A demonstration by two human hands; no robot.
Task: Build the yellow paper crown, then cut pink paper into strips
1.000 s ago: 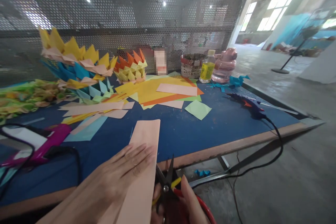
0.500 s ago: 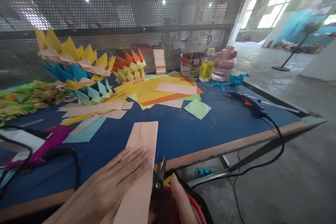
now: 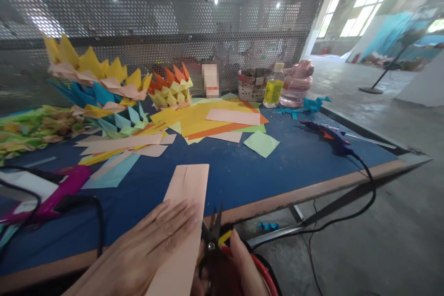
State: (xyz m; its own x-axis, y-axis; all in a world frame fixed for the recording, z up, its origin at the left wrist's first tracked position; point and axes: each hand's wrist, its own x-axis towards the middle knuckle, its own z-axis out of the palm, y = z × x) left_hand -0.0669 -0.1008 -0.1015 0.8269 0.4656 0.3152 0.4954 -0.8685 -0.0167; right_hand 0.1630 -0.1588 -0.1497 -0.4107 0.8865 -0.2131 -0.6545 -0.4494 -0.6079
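Observation:
A long pale pink paper strip (image 3: pixel 189 185) extends over the table's near edge, with a short line or crease near its far end. Across it lies my left hand (image 3: pixel 152 245), fingers straight and together on top, holding it; the thumb is hidden. My right hand (image 3: pixel 248 263) grips a pair of scissors (image 3: pixel 212 247) with dark blades and red-and-yellow handles, just right of the strip. The blades are parted and point away from me. One blade is partly behind the strip's right edge; whether it touches the paper I cannot tell.
Coloured paper sheets (image 3: pixel 194 118) and a green square (image 3: pixel 262 144) lie ahead. Folded-paper pieces (image 3: pixel 104 92) stand left. A blue glue gun (image 3: pixel 328 136) trails its cord off the right edge; a magenta device (image 3: pixel 69 189) lies left. A yellow-labelled bottle (image 3: pixel 273 90) stands behind.
The pink strip and my left hand have shifted slightly toward me. The scissors have moved a little to the right, with their blades still apart.

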